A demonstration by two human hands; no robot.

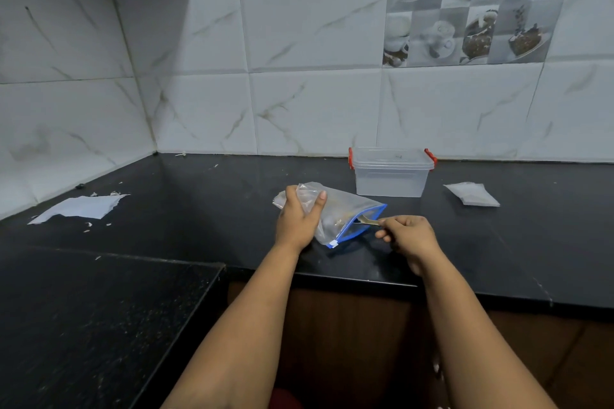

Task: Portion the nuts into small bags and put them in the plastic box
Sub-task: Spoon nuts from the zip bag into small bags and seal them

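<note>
We see 2 bare hands working over a dark counter [199, 209] in a tiled corner. The left hand [299, 216] clutches the bunched closed end of a clear zip bag [345, 212], fingers and thumb curled round the plastic, so that grip is grasping the bag. The bag lies tilted, its blue-edged mouth open and facing right and near. Inside we make out a small brownish heap, probably the nuts [335, 219], blurred through the plastic.

The right hand [408, 236] pinches the handle of a spoon [365, 221], fingers curled round it; the spoon's bowl end sits inside the bag mouth. Grip on the right is grasping the spoon.

Just beyond the bag, toward the far wall, stands the clear plastic box [392, 176] with a lid on top and red clips at both ends. To its right, apart from it, lies a small flat pale bag [471, 194] on the counter. Far left on the counter we note a torn white sheet [83, 207] with small scraps beside it.
</note>
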